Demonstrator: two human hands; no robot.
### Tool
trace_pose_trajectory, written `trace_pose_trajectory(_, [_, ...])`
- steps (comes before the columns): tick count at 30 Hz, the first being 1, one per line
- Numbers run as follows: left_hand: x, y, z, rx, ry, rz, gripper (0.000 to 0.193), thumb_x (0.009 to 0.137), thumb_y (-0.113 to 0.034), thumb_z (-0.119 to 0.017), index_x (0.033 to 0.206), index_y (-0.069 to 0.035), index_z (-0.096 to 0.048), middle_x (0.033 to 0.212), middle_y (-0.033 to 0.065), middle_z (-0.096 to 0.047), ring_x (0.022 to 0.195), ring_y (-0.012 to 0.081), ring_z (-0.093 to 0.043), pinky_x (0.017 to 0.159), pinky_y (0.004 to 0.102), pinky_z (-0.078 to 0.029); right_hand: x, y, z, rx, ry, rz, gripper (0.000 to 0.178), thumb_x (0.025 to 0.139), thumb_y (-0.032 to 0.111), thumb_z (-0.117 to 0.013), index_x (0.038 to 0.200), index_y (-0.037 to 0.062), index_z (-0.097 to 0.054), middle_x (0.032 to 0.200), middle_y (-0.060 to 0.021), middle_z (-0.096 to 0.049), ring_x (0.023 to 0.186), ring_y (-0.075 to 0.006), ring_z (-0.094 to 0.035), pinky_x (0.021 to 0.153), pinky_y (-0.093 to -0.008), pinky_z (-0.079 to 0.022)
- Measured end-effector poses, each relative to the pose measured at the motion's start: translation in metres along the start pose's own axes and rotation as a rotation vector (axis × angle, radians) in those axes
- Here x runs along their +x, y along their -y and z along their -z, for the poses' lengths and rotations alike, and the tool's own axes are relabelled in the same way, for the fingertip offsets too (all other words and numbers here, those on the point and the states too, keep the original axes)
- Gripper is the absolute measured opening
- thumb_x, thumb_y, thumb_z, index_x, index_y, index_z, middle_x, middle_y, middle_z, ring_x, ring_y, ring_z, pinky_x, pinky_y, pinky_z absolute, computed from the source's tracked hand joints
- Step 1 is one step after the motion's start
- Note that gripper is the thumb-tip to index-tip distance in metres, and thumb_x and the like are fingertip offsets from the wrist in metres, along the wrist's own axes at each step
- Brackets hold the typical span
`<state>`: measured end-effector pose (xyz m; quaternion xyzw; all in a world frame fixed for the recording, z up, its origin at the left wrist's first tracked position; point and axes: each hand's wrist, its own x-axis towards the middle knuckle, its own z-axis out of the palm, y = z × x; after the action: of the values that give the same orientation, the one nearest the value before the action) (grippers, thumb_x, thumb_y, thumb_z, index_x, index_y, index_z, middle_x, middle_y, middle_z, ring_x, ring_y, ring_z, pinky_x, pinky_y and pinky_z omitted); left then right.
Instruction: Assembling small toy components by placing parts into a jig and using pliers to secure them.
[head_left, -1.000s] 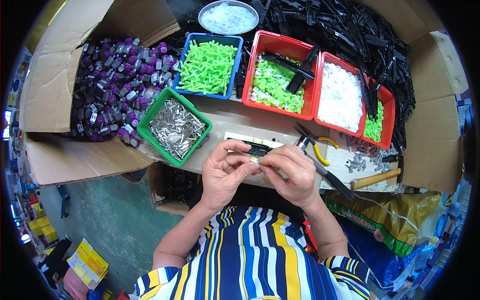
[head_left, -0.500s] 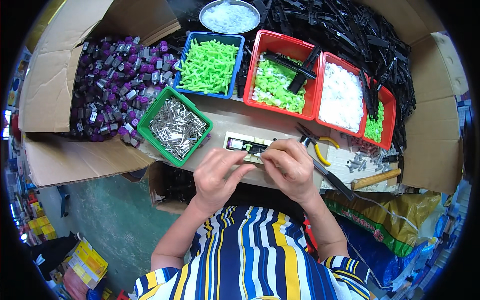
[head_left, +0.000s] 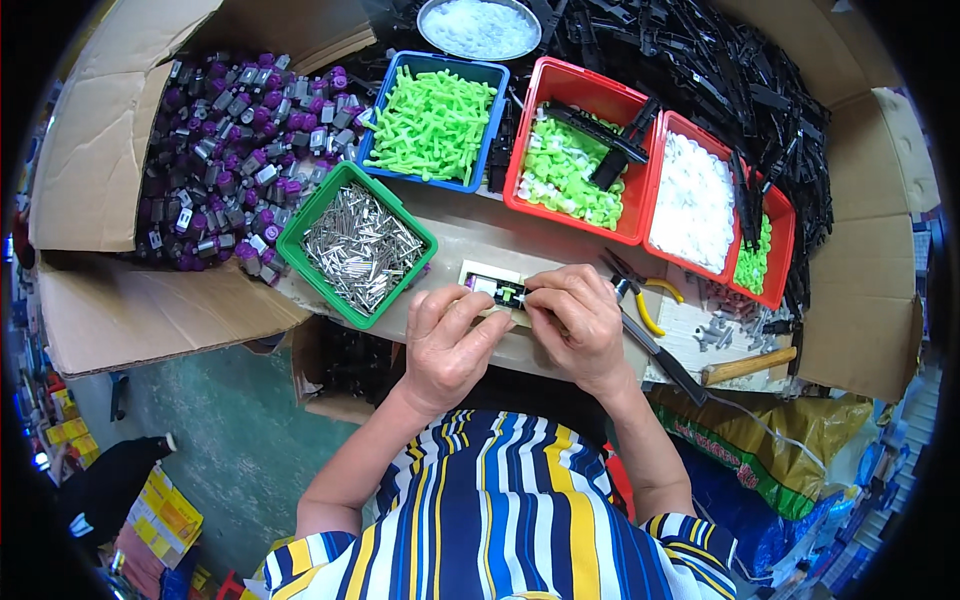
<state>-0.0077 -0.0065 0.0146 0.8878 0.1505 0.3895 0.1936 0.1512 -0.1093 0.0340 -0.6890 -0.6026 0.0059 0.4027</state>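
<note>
Both hands meet at the near middle of the table, over a small black assembly with a light green piece in it, lying on a pale block. The left hand touches or nearly touches the assembly's near left side, its fingers curled and its grip drawn inward; whether it pinches anything cannot be told. The right hand is at the assembly's right end, thumb and forefinger close together there, and what lies between them is hidden. To the left, near the block, is a green tray of metal pins; on the far left, purple-and-grey parts are heaped inside a cardboard box. Farther back is a blue tray full of light green sticks, and beyond it a round dish of whitish pieces. To the far right stand red bins with green and white parts, some with black pieces laid across them. Right of the right hand are yellow-handled pliers, a dark-handled tool, scattered grey parts and a wooden handle.
</note>
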Motion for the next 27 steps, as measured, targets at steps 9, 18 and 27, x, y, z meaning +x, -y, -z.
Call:
trace_pose_trajectory(9, [0.007,0.003,-0.004,-0.013,-0.023,0.062,0.021,0.071,-0.010,-0.083,0.089,-0.009,-0.072,0.097,0.0025,-0.063,0.098,0.0241,-0.057,0.084,0.0382,-0.042,0.004,0.004,-0.001,-0.041,0.014,0.006,0.020,0.071,-0.001,-0.078,0.087,0.0055,-0.068,0.094,-0.0049,-0.071,0.086,-0.0238,-0.065,0.073,-0.0347,-0.046])
trace_pose_trajectory(18, [-0.003,0.006,-0.003,0.048,0.046,-0.078,0.023,0.074,-0.010,-0.076,0.096,-0.010,-0.074,0.101,0.0043,-0.064,0.103,0.0251,-0.059,0.086,0.0408,-0.044,0.004,0.006,0.000,-0.060,0.033,-0.004,0.019,0.071,0.001,-0.077,0.088,0.0055,-0.067,0.095,-0.0044,-0.070,0.088,-0.0241,-0.065,0.076,-0.0359,-0.045])
trace_pose_trajectory(27, [-0.008,0.012,-0.003,0.210,0.104,-0.221,0.026,0.080,-0.016,-0.066,0.105,-0.012,-0.073,0.109,0.0039,-0.065,0.111,0.0240,-0.057,0.094,0.0435,-0.041,0.005,0.009,0.004,-0.071,0.076,-0.044,0.020,0.072,0.002,-0.076,0.089,0.0047,-0.067,0.095,-0.0057,-0.069,0.091,-0.0253,-0.064,0.077,-0.0367,-0.046])
